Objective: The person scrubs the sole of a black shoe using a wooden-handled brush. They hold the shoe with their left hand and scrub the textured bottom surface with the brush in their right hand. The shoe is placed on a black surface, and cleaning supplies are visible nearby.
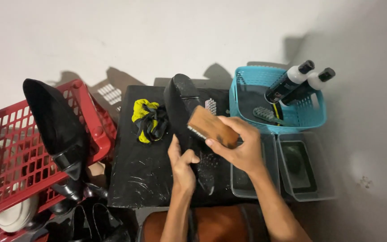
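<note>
My left hand [182,162] grips a black shoe [180,105] from below, holding it upright over a black table [139,175]. My right hand [242,145] holds a wooden brush [211,126] with its bristles pressed against the shoe's side. A yellow and black cloth [148,118] lies crumpled on the table just left of the shoe.
A red basket [10,170] at left carries a black high-heeled shoe [57,121]; more dark shoes sit below it. A teal basket [292,116] at right holds two black-capped bottles [298,83] and a small brush [265,115]. Two clear tubs [310,192] stand beside the table.
</note>
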